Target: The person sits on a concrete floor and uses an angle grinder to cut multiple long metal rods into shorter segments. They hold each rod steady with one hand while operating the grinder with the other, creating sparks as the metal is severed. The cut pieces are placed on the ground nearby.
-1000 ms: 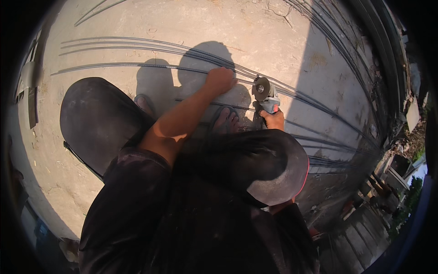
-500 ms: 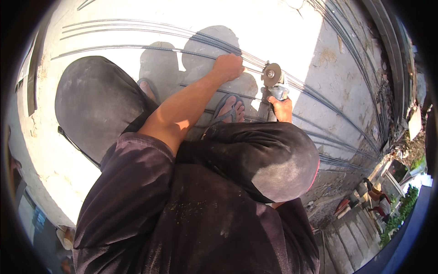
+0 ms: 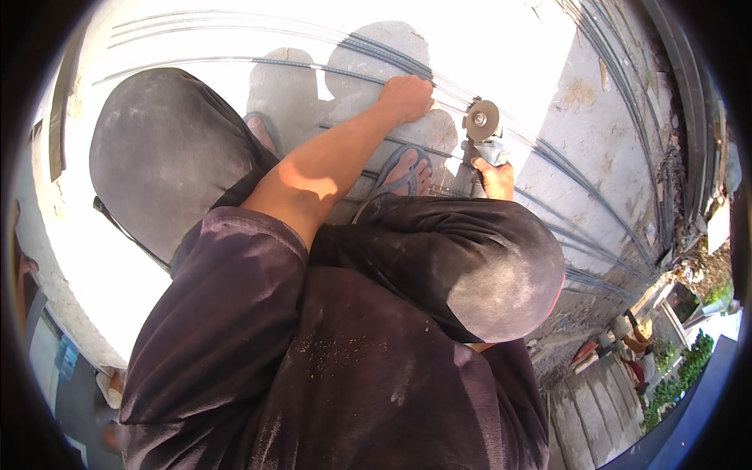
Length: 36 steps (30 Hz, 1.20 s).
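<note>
My left hand [image 3: 406,98] is closed around a thin steel rebar [image 3: 196,59] lying across the concrete. My right hand [image 3: 493,178] grips the body of an angle grinder [image 3: 492,147], whose round disc [image 3: 482,120] is upright beside the rods, just right of my left hand. Whether the disc touches a rod I cannot tell. Under my arms more rods cross near my sandalled feet [image 3: 403,172], between my bent knees in dark trousers.
Long rebars [image 3: 627,117] fan out at the right, beside stacked dark boards [image 3: 689,133] and rubble. Concrete steps [image 3: 595,407], clutter and green plants [image 3: 689,376] are at lower right. A dark strip [image 3: 66,110] runs along the left edge of the sunlit concrete [image 3: 102,258].
The view has shifted: rods, both hands and the grinder sit higher and slightly further right in the picture, which is much brighter. My hands keep their grips.
</note>
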Motion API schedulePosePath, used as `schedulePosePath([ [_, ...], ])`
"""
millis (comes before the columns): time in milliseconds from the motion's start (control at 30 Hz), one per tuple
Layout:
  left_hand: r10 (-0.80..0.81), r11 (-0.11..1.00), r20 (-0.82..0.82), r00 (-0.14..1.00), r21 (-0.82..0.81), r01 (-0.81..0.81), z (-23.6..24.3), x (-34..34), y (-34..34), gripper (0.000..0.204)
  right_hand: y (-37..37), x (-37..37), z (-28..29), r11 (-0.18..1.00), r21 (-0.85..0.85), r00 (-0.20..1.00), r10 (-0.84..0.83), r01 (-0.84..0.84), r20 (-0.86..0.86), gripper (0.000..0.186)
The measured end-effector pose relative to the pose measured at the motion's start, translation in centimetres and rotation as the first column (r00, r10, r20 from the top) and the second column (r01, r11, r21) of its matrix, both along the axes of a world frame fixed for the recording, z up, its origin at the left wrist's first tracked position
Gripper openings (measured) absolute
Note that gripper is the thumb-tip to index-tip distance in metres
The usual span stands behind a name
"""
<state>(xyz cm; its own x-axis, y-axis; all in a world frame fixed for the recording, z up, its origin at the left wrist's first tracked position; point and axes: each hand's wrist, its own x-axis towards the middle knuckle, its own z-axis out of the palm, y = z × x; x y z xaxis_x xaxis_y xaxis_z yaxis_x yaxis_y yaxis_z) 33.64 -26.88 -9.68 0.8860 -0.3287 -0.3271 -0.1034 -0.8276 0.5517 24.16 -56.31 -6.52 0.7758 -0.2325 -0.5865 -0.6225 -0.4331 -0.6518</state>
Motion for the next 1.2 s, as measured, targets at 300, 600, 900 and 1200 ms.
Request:
schedulePosePath([
  [300,-0.020,1.000,-0.058,0.998,0.013,0.021,0.9,0.3,0.2,0.033,3.1,0.8,4.7,0.999,0.044,0.999,-0.026,0.027,-0.022,0.042],
  [600,-0.034,0.999,-0.038,0.999,0.020,0.034,0.6,0.5,0.2,0.032,3.4,0.4,4.7,0.998,0.026,0.997,-0.067,0.065,0.049,0.042],
  [900,-0.033,0.999,-0.050,0.998,0.037,0.035,-0.6,0.6,0.1,0.036,4.2,0.5,6.5,0.999,-0.044,0.999,-0.007,0.006,-0.044,0.043],
  [1200,-0.030,0.999,-0.035,0.999,0.022,0.031,-0.6,0.7,0.1,0.034,3.8,-0.1,5.3,0.995,0.075,0.998,-0.068,0.069,-0.007,0.046],
])
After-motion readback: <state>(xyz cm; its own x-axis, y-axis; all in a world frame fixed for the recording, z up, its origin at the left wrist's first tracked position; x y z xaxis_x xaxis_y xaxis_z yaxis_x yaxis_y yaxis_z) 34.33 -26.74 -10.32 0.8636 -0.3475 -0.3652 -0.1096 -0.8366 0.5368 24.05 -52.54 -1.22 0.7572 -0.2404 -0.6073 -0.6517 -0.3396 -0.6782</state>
